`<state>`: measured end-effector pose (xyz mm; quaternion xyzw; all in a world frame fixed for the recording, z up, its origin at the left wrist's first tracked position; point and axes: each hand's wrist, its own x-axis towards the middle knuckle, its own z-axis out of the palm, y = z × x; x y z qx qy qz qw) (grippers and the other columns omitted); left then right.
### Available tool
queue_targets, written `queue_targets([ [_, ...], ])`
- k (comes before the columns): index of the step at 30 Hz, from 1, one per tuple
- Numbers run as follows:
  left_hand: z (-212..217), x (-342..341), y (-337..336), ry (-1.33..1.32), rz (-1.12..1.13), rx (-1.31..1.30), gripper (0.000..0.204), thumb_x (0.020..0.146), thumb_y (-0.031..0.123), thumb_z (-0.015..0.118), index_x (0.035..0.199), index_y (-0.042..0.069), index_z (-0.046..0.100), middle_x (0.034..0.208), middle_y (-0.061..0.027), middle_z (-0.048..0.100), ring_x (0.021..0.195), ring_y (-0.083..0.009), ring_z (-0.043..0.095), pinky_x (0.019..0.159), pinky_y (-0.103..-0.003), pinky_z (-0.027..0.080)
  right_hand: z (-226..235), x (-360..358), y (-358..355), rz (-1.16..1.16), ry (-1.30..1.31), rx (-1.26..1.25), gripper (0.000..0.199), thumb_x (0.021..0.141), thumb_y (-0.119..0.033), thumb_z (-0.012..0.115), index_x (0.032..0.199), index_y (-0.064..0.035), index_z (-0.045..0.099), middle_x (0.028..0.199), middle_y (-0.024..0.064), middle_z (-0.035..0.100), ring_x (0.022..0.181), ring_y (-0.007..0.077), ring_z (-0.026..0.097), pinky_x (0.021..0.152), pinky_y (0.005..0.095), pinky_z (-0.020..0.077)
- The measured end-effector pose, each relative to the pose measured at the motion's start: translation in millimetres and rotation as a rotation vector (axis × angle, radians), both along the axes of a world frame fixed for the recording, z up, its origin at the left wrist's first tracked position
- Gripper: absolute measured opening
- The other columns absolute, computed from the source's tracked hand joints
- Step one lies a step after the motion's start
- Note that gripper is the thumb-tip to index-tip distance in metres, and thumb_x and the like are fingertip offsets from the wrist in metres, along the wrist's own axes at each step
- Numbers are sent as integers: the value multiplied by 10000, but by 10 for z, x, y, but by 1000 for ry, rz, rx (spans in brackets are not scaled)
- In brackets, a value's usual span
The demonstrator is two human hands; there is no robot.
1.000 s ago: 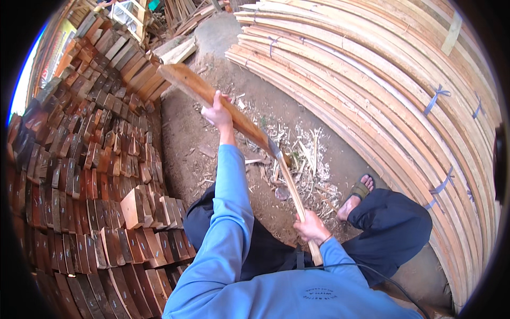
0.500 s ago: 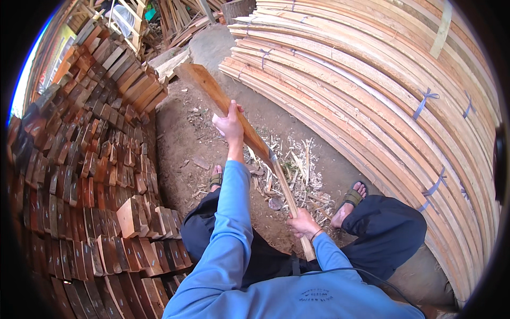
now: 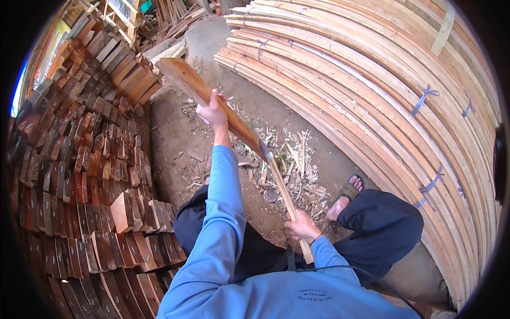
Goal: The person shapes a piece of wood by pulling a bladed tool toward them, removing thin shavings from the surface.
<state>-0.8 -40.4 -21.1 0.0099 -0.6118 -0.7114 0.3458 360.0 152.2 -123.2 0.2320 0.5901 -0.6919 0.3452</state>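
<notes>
Diagonally across my front I hold a long wooden piece shaped like a bat (image 3: 241, 127). Its wide brown blade points to the far left. Toward me it narrows into a thin pale handle, with a grey, shiny patch where the two meet. My left hand (image 3: 214, 114) is closed around the blade about halfway along, thumb on top. My right hand (image 3: 303, 225) is wrapped round the handle near its lower end, which sticks out below the fist. Wood shavings and chips (image 3: 297, 159) lie on the ground beneath the piece.
At my left rises a tall stack of short, dark-ended wood blocks (image 3: 69, 181). Long pale wooden strips tied in bundles (image 3: 366, 90) are piled along the right. Sandalled feet (image 3: 345, 199) stand on bare earth. More loose timber (image 3: 180, 24) lies at the far end.
The blade's far end has swung a little to the left with my left hand. My right hand keeps its grip on the handle. The whole view has shifted slightly.
</notes>
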Motion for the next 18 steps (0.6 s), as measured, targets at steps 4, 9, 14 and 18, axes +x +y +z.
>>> queue_targets([
  [4,18,162,284,77,-88,12,161,909,71,687,840,-73,664,705,-117,691,595,-191,661,579,-323,523,-30,-358,11,-5,-16,27,256,895,79,586,978,-109,433,658,-22,414,429,76,408,354,272,279],
  [9,-2,94,-24,58,-38,2,175,913,97,680,837,-59,657,710,-128,693,600,-199,665,588,-335,534,132,63,48,31,-24,5,263,885,81,592,958,-116,434,643,-26,412,413,77,412,333,276,289],
  [14,23,149,217,124,-134,10,165,902,99,673,865,-60,649,702,-135,688,598,-211,667,603,-339,550,-121,-298,49,-19,12,-73,250,888,78,573,974,-107,429,618,-47,391,399,74,392,342,271,281],
  [18,-15,89,136,103,-132,72,192,898,58,711,942,-99,611,730,-131,687,597,-196,663,583,-325,538,106,237,-26,11,-45,-37,193,923,17,559,987,-110,429,630,-47,383,422,68,388,349,270,275],
])
